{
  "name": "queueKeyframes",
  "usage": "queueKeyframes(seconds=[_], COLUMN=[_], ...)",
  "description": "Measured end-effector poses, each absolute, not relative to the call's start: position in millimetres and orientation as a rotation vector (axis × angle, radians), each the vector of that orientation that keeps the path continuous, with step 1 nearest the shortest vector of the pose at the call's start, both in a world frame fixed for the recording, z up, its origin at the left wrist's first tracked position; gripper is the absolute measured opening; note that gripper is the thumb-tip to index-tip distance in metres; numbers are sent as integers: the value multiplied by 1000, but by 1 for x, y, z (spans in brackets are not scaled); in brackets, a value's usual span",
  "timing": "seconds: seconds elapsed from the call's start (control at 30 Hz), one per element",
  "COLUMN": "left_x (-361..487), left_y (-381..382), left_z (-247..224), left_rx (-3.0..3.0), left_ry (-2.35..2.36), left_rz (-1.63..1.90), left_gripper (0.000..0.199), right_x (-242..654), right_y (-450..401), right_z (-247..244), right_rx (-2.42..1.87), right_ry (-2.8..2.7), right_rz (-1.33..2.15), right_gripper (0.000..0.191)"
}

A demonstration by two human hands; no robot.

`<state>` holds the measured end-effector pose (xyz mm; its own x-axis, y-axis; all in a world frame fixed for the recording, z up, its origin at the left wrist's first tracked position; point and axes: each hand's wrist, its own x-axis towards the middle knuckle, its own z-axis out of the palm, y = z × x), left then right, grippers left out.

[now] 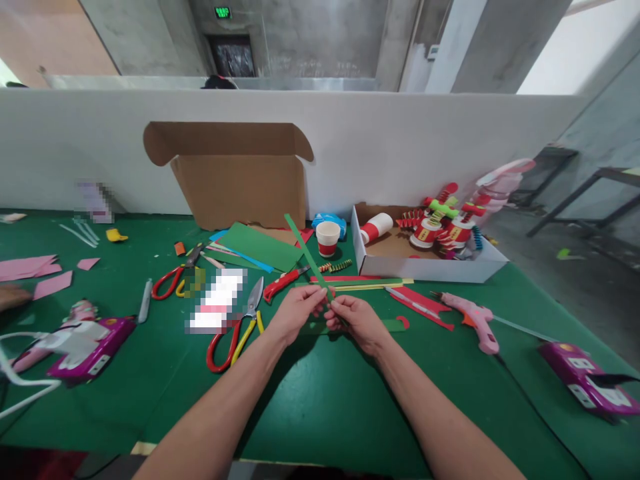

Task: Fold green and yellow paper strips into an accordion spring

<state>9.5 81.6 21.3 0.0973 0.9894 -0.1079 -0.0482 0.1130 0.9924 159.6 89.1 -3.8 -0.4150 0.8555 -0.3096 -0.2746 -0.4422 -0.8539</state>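
A narrow green paper strip (pixel 303 245) is pinched between the fingertips of my left hand (pixel 303 308) and my right hand (pixel 356 320), held above the table with its long end slanting up to the left. The two hands almost touch at the thumbs. Red and yellow paper strips (pixel 373 285) lie just beyond them. Close to my left hand are a red-handled knife (pixel 281 285) and scissors with red and yellow handles (pixel 235 340). A green strip with a red curved end (pixel 395 325) rests beside my right hand.
A white box (pixel 430 268) holds decorated paper cups. A paper cup (pixel 327 240) stands near green paper sheets (pixel 257 245). Right lies a pink glue gun (pixel 473 317), its cord trailing forward. At the left edge another person's hand (pixel 13 297) rests near pink paper (pixel 53 285).
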Motion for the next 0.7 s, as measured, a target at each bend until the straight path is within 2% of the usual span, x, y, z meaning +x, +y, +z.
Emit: queueKeyframes(seconds=[0.3,0.7], left_x=[13,16], left_y=[86,86], left_z=[10,2], left_rx=[908,943], left_ry=[1178,1125], left_rz=[1231,1170], left_gripper=[40,36], right_x=[158,162], right_y=[89,94], right_z=[-4,-8], right_rx=[-1044,-1141], right_ry=[-1103,-1330], right_rz=[1826,1599], right_gripper=[40,37])
